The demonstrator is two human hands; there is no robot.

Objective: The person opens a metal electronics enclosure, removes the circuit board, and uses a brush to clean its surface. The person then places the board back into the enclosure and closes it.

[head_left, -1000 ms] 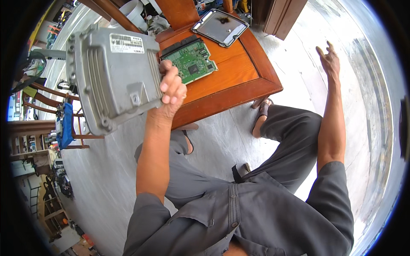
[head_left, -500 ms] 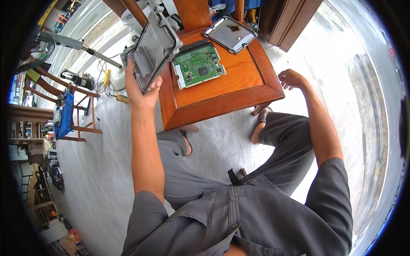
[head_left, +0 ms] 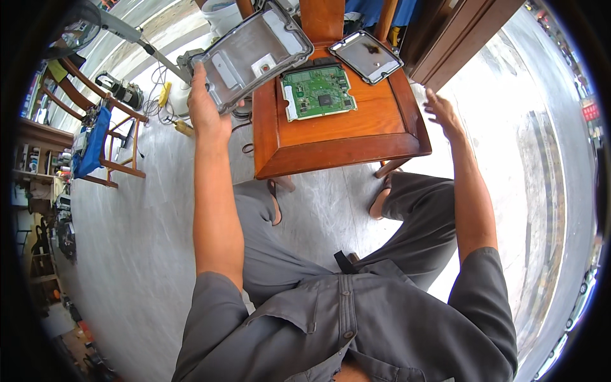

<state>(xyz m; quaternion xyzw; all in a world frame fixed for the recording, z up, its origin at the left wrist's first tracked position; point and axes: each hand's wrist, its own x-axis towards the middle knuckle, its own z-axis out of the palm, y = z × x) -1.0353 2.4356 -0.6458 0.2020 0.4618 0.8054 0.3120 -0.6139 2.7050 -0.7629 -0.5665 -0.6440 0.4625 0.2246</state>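
Note:
In my left hand (head_left: 210, 111) is a grey metal housing (head_left: 245, 54), gripped by its near edge and tilted so its hollow inside faces me. It hangs over the left side of a wooden chair seat (head_left: 318, 143). On the seat lies a green circuit board (head_left: 318, 92), flat, its dark connector edge at the far side partly behind the housing. Past it, at the back right, a flat metal cover plate (head_left: 366, 56) with a dark scorched patch rests on the seat. My right hand (head_left: 445, 114) is off the seat's right edge, empty, fingers apart.
A second wooden chair (head_left: 121, 143) with a blue cloth stands at the left. Near it are a fan on a pole (head_left: 121, 28), cables and a yellow-handled tool (head_left: 182, 127) on the floor. A dark wooden post (head_left: 458, 41) rises beyond the seat's right corner.
My left hand has turned the housing, so its inside now shows more openly. My right hand has shifted slightly, its fingers straightening. The view has moved a little.

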